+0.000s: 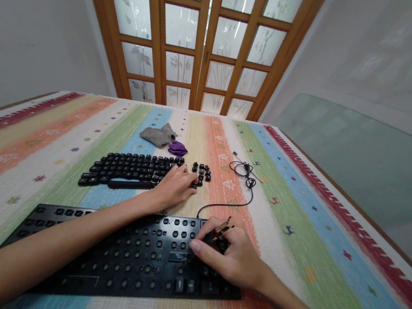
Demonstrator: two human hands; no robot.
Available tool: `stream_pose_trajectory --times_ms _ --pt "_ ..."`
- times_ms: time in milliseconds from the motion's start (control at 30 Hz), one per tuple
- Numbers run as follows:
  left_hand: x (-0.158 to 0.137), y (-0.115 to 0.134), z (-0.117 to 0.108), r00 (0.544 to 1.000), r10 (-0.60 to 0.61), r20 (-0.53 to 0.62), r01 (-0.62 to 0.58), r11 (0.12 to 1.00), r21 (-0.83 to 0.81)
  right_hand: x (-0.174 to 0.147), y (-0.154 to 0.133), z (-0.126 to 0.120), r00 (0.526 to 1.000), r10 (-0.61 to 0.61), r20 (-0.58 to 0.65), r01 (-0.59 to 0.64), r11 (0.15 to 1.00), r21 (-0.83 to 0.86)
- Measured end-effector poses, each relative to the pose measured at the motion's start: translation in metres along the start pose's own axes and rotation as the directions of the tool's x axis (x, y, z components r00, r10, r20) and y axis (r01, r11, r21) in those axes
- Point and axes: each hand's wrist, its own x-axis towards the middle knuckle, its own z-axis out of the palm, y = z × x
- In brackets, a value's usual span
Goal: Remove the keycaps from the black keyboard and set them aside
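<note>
A black keyboard (126, 253) lies in front of me, mostly stripped of its keys, so rows of bare key posts show. A few keycaps (185, 286) sit on its lower right part. My right hand (232, 253) is closed over its upper right end, with a dark object partly hidden under the fingers; I cannot make out its kind. Farther off, my left hand (175, 187) reaches across the keyboard, fingertips pinched on a black keycap (194, 186). Beside those fingers are several loose keycaps (203, 168), and left of them keycaps (131, 168) stand laid out in rows.
A grey cloth (157, 136) and a purple cloth (178, 148) lie behind the keycap rows. The keyboard's black cable (250, 181) is coiled to the right. A striped tablecloth (315, 251) covers the table. Glazed wooden doors (206, 37) stand beyond its far edge.
</note>
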Motion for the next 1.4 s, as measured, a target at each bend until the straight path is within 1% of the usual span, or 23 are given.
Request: stream_pose_trajectory --times_ms 167,233,300,400,500,567,633,700,767,867,933,1067,1133,1233,1400 --pt "-0.001 0.0 -0.001 1.0 0.004 0.017 -0.004 1.0 0.007 -0.001 0.0 -0.001 1.0 -0.007 0.02 0.006 1.0 0.005" --pt "-0.001 0.0 -0.002 1.0 -0.002 0.016 0.002 1.0 0.016 -0.001 0.0 -0.003 0.999 0.003 0.053 -0.004 1.0 0.015" --pt "-0.003 0.001 -0.005 1.0 0.003 -0.004 -0.003 1.0 0.009 -0.002 0.0 -0.004 0.99 0.003 0.139 -0.008 0.999 0.035" --pt "-0.01 0.007 -0.014 0.996 0.032 -0.08 -0.036 0.998 -0.044 -0.003 0.001 -0.003 0.956 -0.047 0.29 0.03 0.997 0.065" --pt "-0.026 0.018 -0.022 0.99 0.07 -0.121 -0.09 0.982 -0.165 -0.004 0.003 -0.001 0.928 -0.093 0.362 0.077 0.995 0.059" --pt "-0.04 0.027 -0.024 0.989 0.098 -0.114 -0.124 0.96 -0.25 -0.004 0.003 -0.001 0.925 -0.102 0.367 0.089 0.995 0.051" --pt "-0.054 0.035 -0.02 0.984 0.162 -0.07 -0.176 0.936 -0.306 -0.004 0.002 0.0 0.927 -0.117 0.358 0.104 0.993 0.054" --pt "-0.063 0.04 -0.013 0.977 0.206 -0.058 -0.213 0.923 -0.322 -0.004 0.002 0.001 0.923 -0.127 0.364 0.113 0.992 0.058" --pt "-0.068 0.042 -0.007 0.972 0.226 -0.064 -0.234 0.916 -0.325 -0.004 0.001 0.004 0.908 -0.138 0.394 0.122 0.99 0.066" --pt "-0.068 0.042 -0.004 0.972 0.223 -0.071 -0.234 0.911 -0.34 -0.007 0.0 0.01 0.885 -0.2 0.421 0.188 0.98 0.07" --pt "-0.067 0.042 -0.004 0.973 0.217 -0.072 -0.229 0.908 -0.35 -0.008 -0.001 0.01 0.88 -0.229 0.417 0.226 0.972 0.059" --pt "-0.067 0.041 -0.004 0.971 0.225 -0.08 -0.239 0.907 -0.347 -0.009 -0.003 0.001 0.907 -0.165 0.388 0.169 0.985 0.024" --pt "-0.067 0.041 -0.003 0.971 0.228 -0.074 -0.239 0.904 -0.355 -0.009 -0.003 -0.002 0.902 -0.16 0.402 0.17 0.985 0.01" --pt "-0.067 0.04 -0.003 0.973 0.223 -0.059 -0.229 0.9 -0.37 -0.007 -0.003 -0.001 0.88 -0.178 0.441 0.196 0.981 0.004" --pt "-0.067 0.04 -0.001 0.973 0.223 -0.063 -0.23 0.898 -0.374 -0.008 -0.001 0.002 0.872 -0.225 0.434 0.254 0.967 -0.009"
